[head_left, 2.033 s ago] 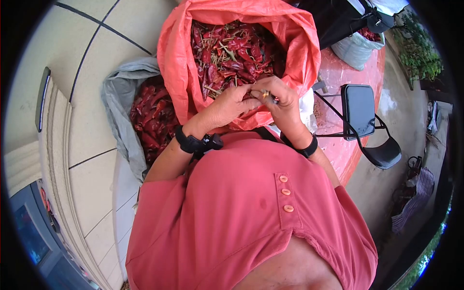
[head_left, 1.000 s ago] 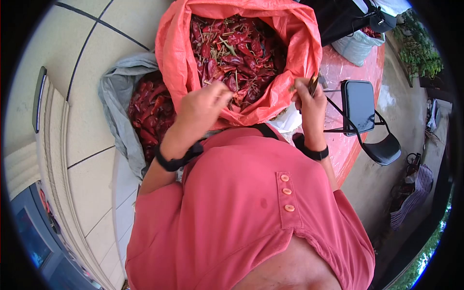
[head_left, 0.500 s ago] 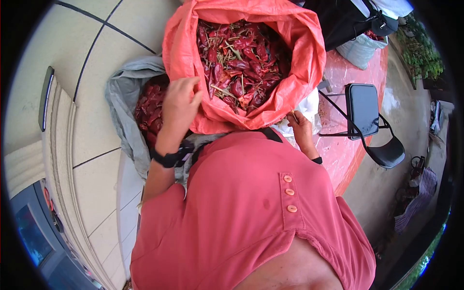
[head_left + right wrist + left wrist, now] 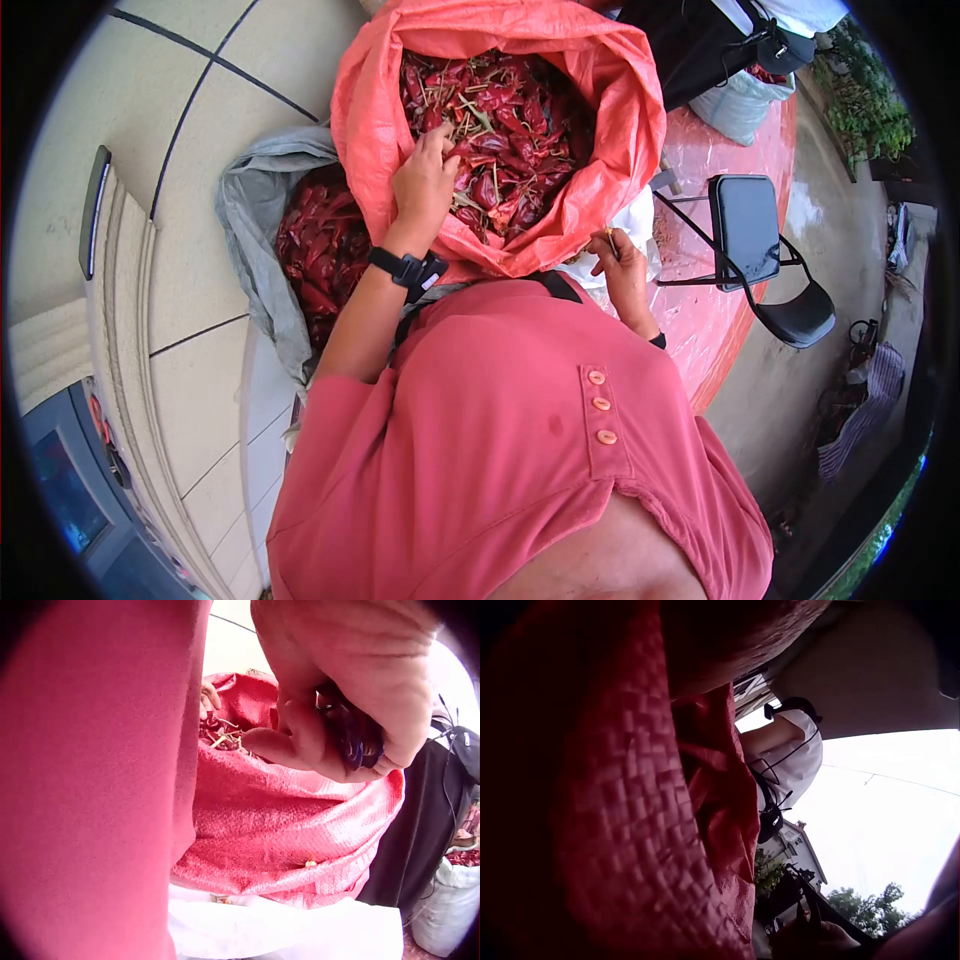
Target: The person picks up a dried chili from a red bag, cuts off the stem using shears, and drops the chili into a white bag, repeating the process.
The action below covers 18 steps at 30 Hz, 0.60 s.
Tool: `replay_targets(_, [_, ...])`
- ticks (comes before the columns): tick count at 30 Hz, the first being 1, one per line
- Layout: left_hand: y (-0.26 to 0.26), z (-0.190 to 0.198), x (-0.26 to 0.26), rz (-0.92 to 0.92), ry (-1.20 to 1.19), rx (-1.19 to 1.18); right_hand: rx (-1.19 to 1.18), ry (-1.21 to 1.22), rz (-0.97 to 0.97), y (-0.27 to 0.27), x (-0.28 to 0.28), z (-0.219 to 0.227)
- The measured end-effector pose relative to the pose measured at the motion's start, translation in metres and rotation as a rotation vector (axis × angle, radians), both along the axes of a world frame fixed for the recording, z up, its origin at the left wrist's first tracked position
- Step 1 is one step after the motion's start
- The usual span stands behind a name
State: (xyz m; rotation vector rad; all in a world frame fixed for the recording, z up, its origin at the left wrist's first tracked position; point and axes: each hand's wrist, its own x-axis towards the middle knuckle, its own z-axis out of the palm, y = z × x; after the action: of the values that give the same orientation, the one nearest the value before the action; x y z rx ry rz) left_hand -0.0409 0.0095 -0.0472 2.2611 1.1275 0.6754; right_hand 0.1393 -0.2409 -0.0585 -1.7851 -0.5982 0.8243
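My left hand (image 4: 424,185) reaches over the left rim of a red woven sack (image 4: 365,130), its fingers loosely bent at the dried red chilies (image 4: 515,150) inside. Nothing shows gripped in it. Its fingers (image 4: 211,696) also show above the chilies in the right wrist view. Low outside the sack's front right rim is my right hand (image 4: 625,272). In the right wrist view this hand (image 4: 345,690) has its fingers curled round scissors (image 4: 356,739), of which the dark handles show in the palm. The red sack's weave fills much of the left wrist view.
A grey sack (image 4: 245,200) of red chilies stands at the left. White plastic (image 4: 640,225) lies by my right hand. Farther right are a black folding chair (image 4: 745,230) and a pale sack (image 4: 740,105) of chilies. Another person (image 4: 799,750) is beyond the red sack.
My hands have parted from over the red sack. The left swung out toward the grey sack, then came back to the chilies; the right lowered beside the sack's rim, still holding the scissors.
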Motion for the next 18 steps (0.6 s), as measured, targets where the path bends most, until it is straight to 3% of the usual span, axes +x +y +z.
replay_targets(5, [-0.027,0.045,0.005,-0.048,-0.38,-0.399,-0.02,0.145,0.132,0.046,0.004,0.064])
replay_targets(7, [-0.038,0.054,0.01,-0.091,-0.55,-0.557,0.093,0.298,0.165,0.069,-0.001,0.088])
replay_targets(11, [-0.052,0.07,0.016,-0.176,-0.463,-0.412,0.264,0.501,0.169,0.099,-0.014,0.099])
replay_targets(15, [-0.055,0.07,0.012,-0.254,-0.212,-0.155,0.269,0.368,0.174,0.102,-0.021,0.085])
replay_targets(16, [-0.053,0.068,0.01,-0.304,-0.176,0.046,0.234,0.384,0.185,0.1,-0.019,0.086])
replay_targets(18, [-0.051,0.061,0.011,-0.388,-0.249,-0.007,0.206,0.32,0.242,0.097,-0.017,0.088])
